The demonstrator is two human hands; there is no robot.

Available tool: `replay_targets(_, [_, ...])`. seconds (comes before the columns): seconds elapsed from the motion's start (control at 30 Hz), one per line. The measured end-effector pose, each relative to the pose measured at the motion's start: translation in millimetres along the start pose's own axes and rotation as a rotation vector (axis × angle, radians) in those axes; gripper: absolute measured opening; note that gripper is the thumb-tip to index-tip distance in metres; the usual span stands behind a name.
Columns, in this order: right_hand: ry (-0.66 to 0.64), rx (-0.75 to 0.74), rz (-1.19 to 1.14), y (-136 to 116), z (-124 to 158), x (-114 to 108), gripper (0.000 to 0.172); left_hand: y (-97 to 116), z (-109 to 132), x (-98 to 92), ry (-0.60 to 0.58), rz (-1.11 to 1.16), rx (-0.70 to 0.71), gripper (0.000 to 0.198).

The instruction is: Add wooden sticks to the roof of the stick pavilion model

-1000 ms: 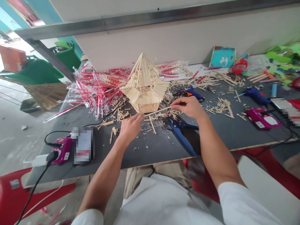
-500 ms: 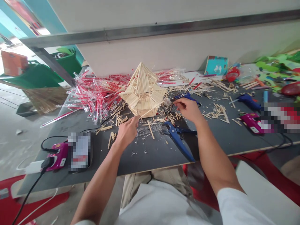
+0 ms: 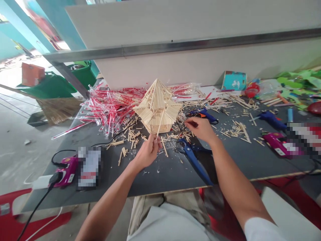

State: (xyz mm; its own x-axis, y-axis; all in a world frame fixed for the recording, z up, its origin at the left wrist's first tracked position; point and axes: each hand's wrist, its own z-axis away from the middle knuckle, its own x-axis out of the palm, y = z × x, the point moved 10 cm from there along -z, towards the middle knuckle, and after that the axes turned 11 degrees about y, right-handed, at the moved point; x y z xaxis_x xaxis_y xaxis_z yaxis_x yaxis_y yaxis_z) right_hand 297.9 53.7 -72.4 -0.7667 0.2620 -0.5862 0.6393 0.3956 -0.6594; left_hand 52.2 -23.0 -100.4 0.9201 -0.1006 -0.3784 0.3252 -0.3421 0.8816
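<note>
My left hand [image 3: 147,152] is closed around the lower end of a thin wooden stick [image 3: 161,124], which points up and away in front of a small house-like model [image 3: 157,100] built of pale sticks with a peaked roof. To the right of the model, my right hand [image 3: 202,130] is closed in a pinch; whatever its fingertips hold, if anything, is too small to make out. Just beyond that hand lies a blue glue gun [image 3: 211,116]. Below it, a blue pipe cutter [image 3: 195,162] rests on the dark table [image 3: 120,182].
Red-and-clear plastic wrappers [image 3: 107,107] are heaped left of the model. Cut stick pieces [image 3: 237,130] lie scattered about. A phone [image 3: 89,167] and a purple power adapter [image 3: 67,171] sit at left. Another blue glue gun [image 3: 272,119] lies at right, near a second purple adapter [image 3: 281,144].
The stick in my left hand has swung from slanting rightward to pointing nearly straight away from me. My right hand has shifted slightly left, off the glue gun. The view has tilted up.
</note>
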Motion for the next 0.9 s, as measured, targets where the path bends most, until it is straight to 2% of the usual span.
replay_targets(0.1, [0.045,0.050,-0.110,-7,-5,-3,0.026,-7,1,12.2,-0.032,0.249,-0.106,0.028])
replay_targets(0.23, [0.081,0.056,-0.238,-38,-23,-19,0.025,-7,-4,22.8,-0.078,0.367,-0.160,0.032])
replay_targets(0.37, [0.043,-0.025,-0.203,-87,-53,-33,0.024,12,-17,28.6,-0.123,0.448,-0.149,0.031])
replay_targets(0.5, [-0.035,-0.007,-0.232,-116,-83,-26,0.028,30,-35,40.3,-0.182,0.411,-0.127,0.031])
replay_targets(0.6, [-0.080,0.055,-0.333,-116,-98,-13,0.033,37,-48,47.2,-0.188,0.420,-0.140,0.030])
replay_targets(0.7, [-0.129,0.142,-0.465,-105,-103,1,0.038,38,-57,52.6,-0.208,0.491,-0.204,0.030])
replay_targets(0.8, [-0.120,0.193,-0.505,-95,-105,7,0.036,40,-61,53.5,-0.220,0.487,-0.237,0.027])
replay_targets(0.9, [-0.150,0.179,-0.512,-98,-103,13,0.031,44,-66,49.6,-0.191,0.537,-0.240,0.020])
